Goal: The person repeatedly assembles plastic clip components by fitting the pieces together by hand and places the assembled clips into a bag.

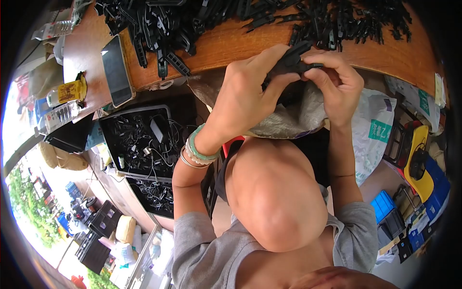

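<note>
A black plastic part [291, 60] is gripped in my left hand [248, 89], between thumb and fingers. Opposite it, my right hand [339, 84] pinches a small black piece [313, 66] at the part's right end. Whether the two pieces are joined cannot be made out. Both hands are just over the near edge of the wooden table [211, 60], above an open woven sack [293, 120] by my knees. Black plastic parts [163, 29] are heaped on the table beyond my left hand, and a pile of slimmer ones [346, 21] lies beyond my right.
A phone [117, 71] and a yellow-labelled bottle [67, 92] are on the table at left. Below it stand black trays [137, 139] with small parts and cables. A white printed bag [370, 135] hangs at right, near a yellow-and-blue object [418, 166].
</note>
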The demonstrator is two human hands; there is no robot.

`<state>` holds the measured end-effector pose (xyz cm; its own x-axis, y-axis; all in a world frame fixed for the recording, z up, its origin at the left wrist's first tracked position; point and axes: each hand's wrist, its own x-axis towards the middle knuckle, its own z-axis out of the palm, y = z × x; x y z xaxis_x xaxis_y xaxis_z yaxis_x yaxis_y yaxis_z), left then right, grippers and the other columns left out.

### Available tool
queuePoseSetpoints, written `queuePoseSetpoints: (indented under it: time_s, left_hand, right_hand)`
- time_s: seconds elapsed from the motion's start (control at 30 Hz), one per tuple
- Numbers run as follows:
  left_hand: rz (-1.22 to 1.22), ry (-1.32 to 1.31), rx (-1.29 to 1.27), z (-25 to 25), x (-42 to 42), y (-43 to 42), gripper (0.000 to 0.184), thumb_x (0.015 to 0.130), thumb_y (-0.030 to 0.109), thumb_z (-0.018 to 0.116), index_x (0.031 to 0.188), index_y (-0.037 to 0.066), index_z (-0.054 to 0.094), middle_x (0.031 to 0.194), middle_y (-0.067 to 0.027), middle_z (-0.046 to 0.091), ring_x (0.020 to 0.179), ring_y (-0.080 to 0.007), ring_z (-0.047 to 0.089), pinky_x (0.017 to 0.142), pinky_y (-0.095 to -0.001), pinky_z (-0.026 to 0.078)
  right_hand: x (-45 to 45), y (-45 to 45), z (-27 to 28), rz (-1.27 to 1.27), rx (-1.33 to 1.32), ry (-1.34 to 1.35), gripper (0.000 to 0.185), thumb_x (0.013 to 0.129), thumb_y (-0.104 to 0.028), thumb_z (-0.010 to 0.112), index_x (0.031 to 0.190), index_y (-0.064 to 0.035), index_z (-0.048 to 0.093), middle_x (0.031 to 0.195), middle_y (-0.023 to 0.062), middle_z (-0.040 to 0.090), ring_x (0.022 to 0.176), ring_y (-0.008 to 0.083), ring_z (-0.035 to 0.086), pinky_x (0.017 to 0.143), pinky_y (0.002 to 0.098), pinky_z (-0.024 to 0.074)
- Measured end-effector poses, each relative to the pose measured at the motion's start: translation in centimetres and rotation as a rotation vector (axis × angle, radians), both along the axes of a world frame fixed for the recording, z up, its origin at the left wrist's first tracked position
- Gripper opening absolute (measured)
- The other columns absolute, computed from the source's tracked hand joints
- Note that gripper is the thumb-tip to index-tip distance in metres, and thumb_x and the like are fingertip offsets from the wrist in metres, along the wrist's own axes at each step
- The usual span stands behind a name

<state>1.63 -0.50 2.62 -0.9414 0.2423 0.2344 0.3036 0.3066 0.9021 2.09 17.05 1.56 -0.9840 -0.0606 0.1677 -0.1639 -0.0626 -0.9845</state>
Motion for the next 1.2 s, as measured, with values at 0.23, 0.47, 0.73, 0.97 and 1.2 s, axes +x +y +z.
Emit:
queuePoseSetpoints:
  time_s: [0.23, 0.47, 0.73, 0.97, 1.2]
  left_hand:
    - [-0.115, 0.066, -0.105, 0.8, 0.0, -0.7, 0.035, 0.077, 0.000, 0.069, 0.110, -0.005, 0.061, 0.085, -0.0192, 0.067, 0.073, -0.0271, 0.068, 0.065, -0.0300, 0.052]
    - [-0.179, 0.063, -0.127, 1.1, 0.5, -0.4, 0.035, 0.076, -0.001, 0.069, 0.110, -0.004, 0.062, 0.082, -0.0203, 0.065, 0.070, -0.0322, 0.066, 0.063, -0.0322, 0.051]
    - [-0.166, 0.089, -0.078, 0.6, 0.2, -0.4, 0.032, 0.077, 0.002, 0.070, 0.108, -0.004, 0.063, 0.082, -0.0183, 0.066, 0.069, -0.0290, 0.067, 0.063, -0.0312, 0.052]
    - [-0.171, 0.000, -0.059, -0.2, 0.1, -1.0, 0.033, 0.076, 0.006, 0.072, 0.107, -0.001, 0.064, 0.083, -0.0161, 0.067, 0.072, -0.0258, 0.067, 0.066, -0.0302, 0.052]
    - [-0.163, 0.052, -0.061, -0.2, 0.1, -1.1, 0.029, 0.076, 0.005, 0.071, 0.103, 0.000, 0.066, 0.082, -0.0148, 0.067, 0.071, -0.0250, 0.067, 0.066, -0.0301, 0.052]
  right_hand:
    - [-0.3, 0.4, 0.7, -0.018, 0.320, 0.248, 0.030, 0.072, -0.009, 0.077, 0.100, -0.0025, 0.068, 0.094, 0.0070, 0.065, 0.076, 0.0135, 0.060, 0.063, 0.0235, 0.0436]
    - [0.0, 0.7, 0.6, 0.025, 0.330, 0.254, 0.032, 0.068, -0.010, 0.078, 0.098, -0.0038, 0.068, 0.088, 0.0054, 0.065, 0.074, 0.0131, 0.059, 0.061, 0.0242, 0.0426]
    - [0.1, 0.5, -0.3, -0.031, 0.318, 0.261, 0.026, 0.068, -0.005, 0.078, 0.093, -0.0016, 0.069, 0.082, 0.0051, 0.066, 0.069, 0.0126, 0.057, 0.060, 0.0235, 0.0428]
    - [0.0, 0.0, -0.5, 0.010, 0.262, 0.183, 0.024, 0.070, -0.004, 0.077, 0.092, -0.0011, 0.068, 0.075, 0.0037, 0.063, 0.064, 0.0103, 0.053, 0.058, 0.0224, 0.0418]
    - [0.5, 0.0, -1.3, 0.003, 0.253, 0.092, 0.017, 0.073, -0.005, 0.076, 0.086, -0.0011, 0.065, 0.073, 0.0016, 0.061, 0.063, 0.0085, 0.050, 0.057, 0.0214, 0.0396]
